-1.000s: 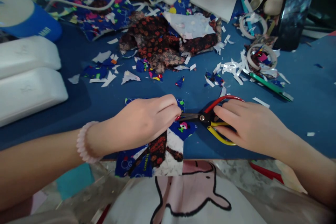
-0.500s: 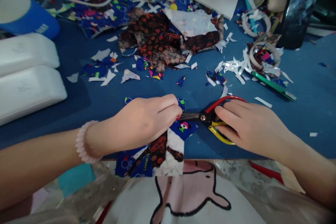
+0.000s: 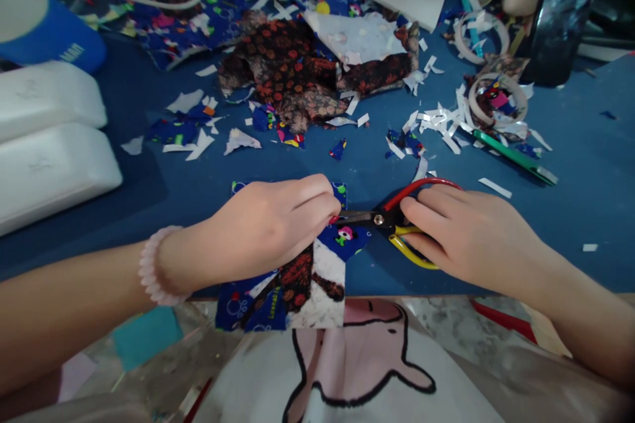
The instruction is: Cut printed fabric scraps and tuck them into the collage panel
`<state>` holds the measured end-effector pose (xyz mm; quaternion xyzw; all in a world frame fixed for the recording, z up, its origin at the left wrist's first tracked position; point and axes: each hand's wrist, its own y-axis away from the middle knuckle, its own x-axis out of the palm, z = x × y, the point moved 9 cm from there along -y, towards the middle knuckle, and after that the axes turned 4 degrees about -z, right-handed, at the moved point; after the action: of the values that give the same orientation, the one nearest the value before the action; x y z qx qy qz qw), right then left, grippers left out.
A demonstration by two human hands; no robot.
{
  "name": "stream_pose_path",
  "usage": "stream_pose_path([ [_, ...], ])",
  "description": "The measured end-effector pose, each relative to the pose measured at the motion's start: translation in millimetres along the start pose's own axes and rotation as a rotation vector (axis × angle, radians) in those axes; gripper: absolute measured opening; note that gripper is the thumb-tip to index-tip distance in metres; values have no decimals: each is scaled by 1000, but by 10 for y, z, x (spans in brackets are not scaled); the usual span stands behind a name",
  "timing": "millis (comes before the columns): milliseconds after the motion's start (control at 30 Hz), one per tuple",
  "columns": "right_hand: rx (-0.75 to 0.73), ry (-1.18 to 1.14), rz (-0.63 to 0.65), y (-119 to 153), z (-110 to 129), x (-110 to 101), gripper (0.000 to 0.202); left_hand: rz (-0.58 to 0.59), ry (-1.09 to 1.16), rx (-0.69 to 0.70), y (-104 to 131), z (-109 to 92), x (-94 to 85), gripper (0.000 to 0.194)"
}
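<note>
A patchwork piece in blue print, white and dark floral lies at the table's front edge, its lower part hanging over. My left hand is closed on its upper part, fingertips pinched at the scissor tips and covering much of it. Scissors with one red and one yellow handle are in my right hand, fingers through the loops. Their blades point left and reach under my left fingertips, beside a blue flap with a pink-and-green figure. The blade tips and the cut itself are hidden.
Dark floral fabric lies crumpled behind my hands amid white paper scraps. At right are tape rolls, green tweezers and a phone. White boxes and a blue container stand at left.
The whole view has shifted slightly, so everything sits a little further left and up. Both hands keep their grip, with no clear movement of the scissors against the patchwork piece.
</note>
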<state>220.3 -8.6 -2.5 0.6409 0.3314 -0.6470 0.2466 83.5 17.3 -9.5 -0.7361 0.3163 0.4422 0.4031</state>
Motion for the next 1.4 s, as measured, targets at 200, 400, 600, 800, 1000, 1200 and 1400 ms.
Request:
stream_pose_path([
  [200, -1, 18, 5, 4, 10, 8, 20, -1, -12, 3, -15, -5, -9, 25],
  [400, -8, 18, -4, -11, 25, 3, 17, -3, -13, 13, -15, -9, -14, 26],
  [600, -20, 19, -4, -14, 45, -4, 16, -9, -29, 0, -17, -6, -15, 26],
  [800, -21, 23, 4, -8, 39, 5, 17, -16, -30, -4, -26, -15, -33, 25],
  [1000, 3, -9, -7, -43, 18, -20, 21, -8, -26, 3, -20, -10, -30, 25],
  [1200, 12, -32, 6, -9, -22, -21, 22, 6, -24, -15, -15, 14, -11, 27],
  [1400, -5, -33, 7, -46, 8, -10, 20, 21, -33, -22, -23, 24, -20, 30],
])
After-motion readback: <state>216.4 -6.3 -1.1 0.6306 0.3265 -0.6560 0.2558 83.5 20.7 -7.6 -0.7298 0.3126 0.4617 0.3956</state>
